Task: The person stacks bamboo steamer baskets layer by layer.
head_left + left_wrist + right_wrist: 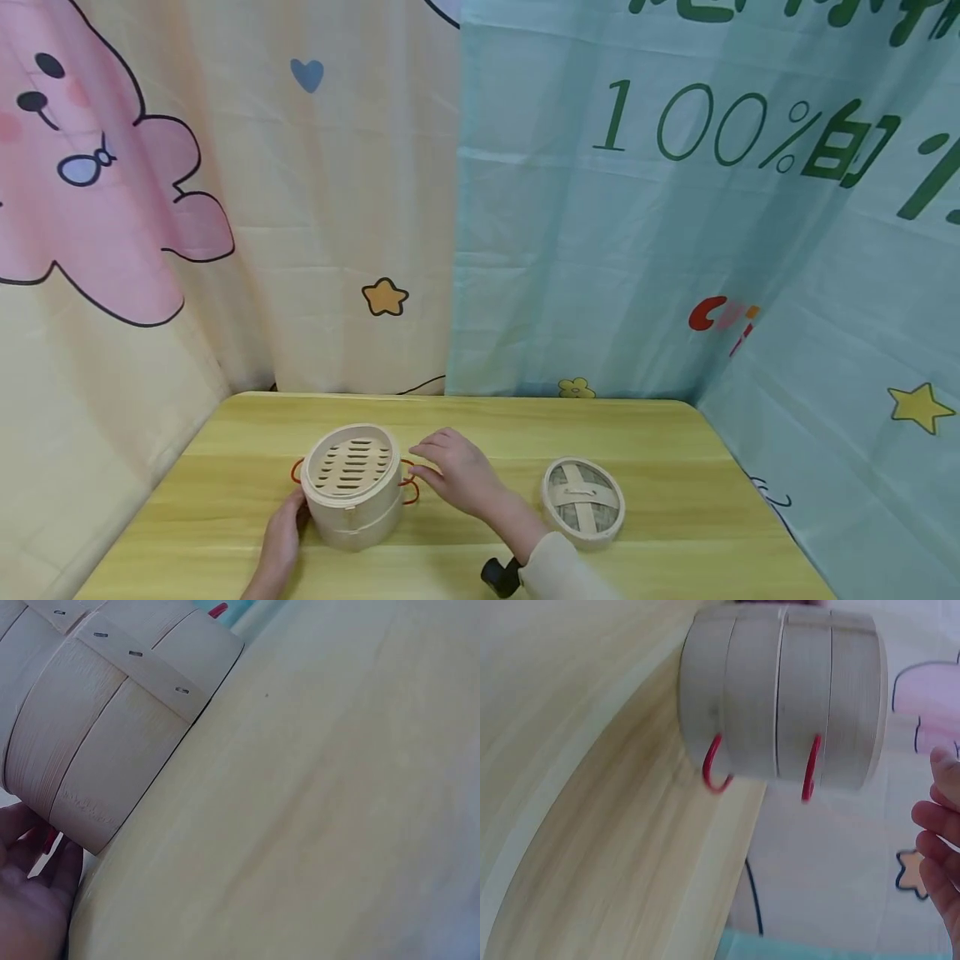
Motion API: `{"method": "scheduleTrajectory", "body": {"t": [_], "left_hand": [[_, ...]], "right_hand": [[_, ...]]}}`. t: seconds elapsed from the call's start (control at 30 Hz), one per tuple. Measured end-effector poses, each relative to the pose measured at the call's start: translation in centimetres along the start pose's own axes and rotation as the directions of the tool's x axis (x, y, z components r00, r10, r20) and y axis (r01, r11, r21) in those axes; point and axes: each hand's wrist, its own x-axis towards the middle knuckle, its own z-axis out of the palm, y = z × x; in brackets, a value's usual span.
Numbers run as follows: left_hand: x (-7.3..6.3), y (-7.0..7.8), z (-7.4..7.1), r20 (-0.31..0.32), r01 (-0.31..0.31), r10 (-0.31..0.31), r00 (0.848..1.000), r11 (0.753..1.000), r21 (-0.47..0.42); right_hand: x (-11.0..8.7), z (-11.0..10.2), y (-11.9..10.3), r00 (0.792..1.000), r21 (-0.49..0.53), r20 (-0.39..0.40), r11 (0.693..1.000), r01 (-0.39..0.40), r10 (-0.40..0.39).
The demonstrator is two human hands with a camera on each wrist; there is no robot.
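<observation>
Two stacked bamboo steamer baskets (356, 521) stand on the table, the upper one showing a slatted floor. Red loop handles (810, 769) stick out from their sides. Against the left side of the stack rests my left hand (279, 533); its fingers (66, 866) touch the lower wall near a red loop, partly hidden. My right hand (457, 471) hovers just right of the upper rim, fingers extended and holding nothing. In the right wrist view its fingers (939, 817) are apart from the baskets. The round woven steamer lid (583, 493) lies farther right.
The yellow wood-patterned table (660, 467) has rounded far corners. Printed curtains (375, 208) hang behind it and along both sides. A black device (501, 577) sits at the right wrist.
</observation>
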Motion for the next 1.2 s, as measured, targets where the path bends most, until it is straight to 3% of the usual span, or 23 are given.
{"method": "scheduleTrajectory", "body": {"t": [0.27, 0.5, 0.67, 0.8, 1.03, 1.2], "left_hand": [[-0.1, 0.0, -1.1, 0.000, -0.034, 0.035, 0.999, 0.995, -0.092], [0.2, 0.1, -1.3, 0.021, 0.039, -0.037, 0.999, 0.995, -0.088], [0.4, 0.0, -1.1, 0.017, -0.015, 0.017, 1.000, 0.992, -0.122], [0.6, 0.0, -1.0, 0.026, -0.034, 0.038, 0.999, 0.989, -0.141], [0.5, 0.1, -0.6, 0.035, 0.011, -0.009, 0.999, 0.998, -0.054], [0.4, 0.1, -0.4, 0.045, 0.012, -0.009, 0.999, 0.997, -0.073]], "right_hand": [[-3.4, -2.1, 3.3, 0.996, -0.021, -0.020, 0.996, -0.089, 0.088], [-7.1, -3.8, 5.9, 0.992, -0.062, -0.020, 0.990, -0.124, 0.123], [-9.7, -4.8, 7.6, 0.987, -0.090, 0.010, 0.984, -0.156, 0.158], [-11.7, -5.5, 8.9, 0.987, -0.105, 0.036, 0.983, -0.151, 0.156], [-14.7, -6.3, 10.4, 0.992, -0.083, 0.042, 0.990, -0.115, 0.119], [-16.0, -6.7, 11.4, 0.996, -0.098, 0.017, 0.991, -0.086, 0.088]]}}
